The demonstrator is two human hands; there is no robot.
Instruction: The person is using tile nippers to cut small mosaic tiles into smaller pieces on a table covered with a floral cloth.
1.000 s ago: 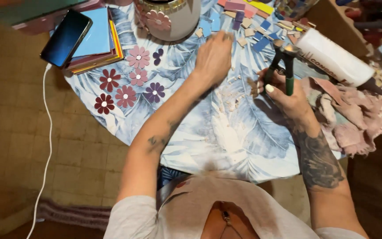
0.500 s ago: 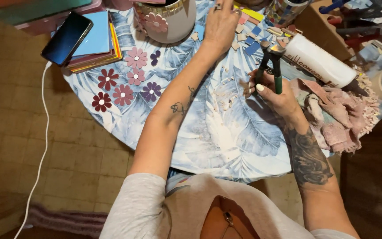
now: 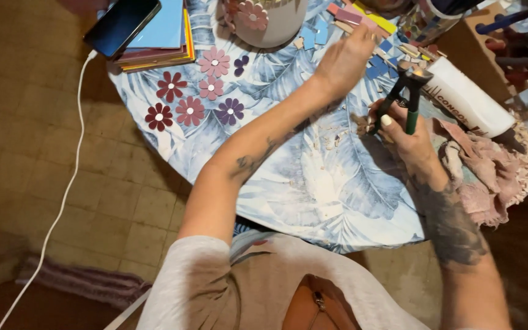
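1. The right hand (image 3: 407, 137) is clamped around the green and black handles of the nippers (image 3: 406, 91), which stand nearly upright with the metal head on top.
2. The left hand (image 3: 343, 61) reaches across the table, just left of the nippers' head, fingers drawn together over the tile pieces (image 3: 362, 21); whether it pinches one cannot be told.
3. The tile pieces, in pink, yellow and blue, lie scattered beyond the nippers, at the far rim of the table.
4. Small pale chips (image 3: 337, 137) lie on the cloth just left of the nippers' handles, under the left forearm.
5. A white bottle (image 3: 465, 101) lies on its side just right of the nippers.
6. A pink rag (image 3: 490, 177) is bunched right of and nearer than the nippers, beside the right wrist.
7. A white pot (image 3: 264, 21) with a flower on its side stands well left of the nippers, at the far edge.
8. Flat flowers (image 3: 197, 98) in red, pink and purple lie further left of the nippers, near the table's left rim.
9. A stack of coloured sheets (image 3: 160, 36) with a phone (image 3: 120, 24) on top sits furthest left; a white cable (image 3: 62, 195) runs from the phone down over the floor.
10. The table (image 3: 313, 195) is round, covered in a blue and white leaf-print cloth.
11. The floor (image 3: 93, 183) is of brownish tiles, dimly lit.
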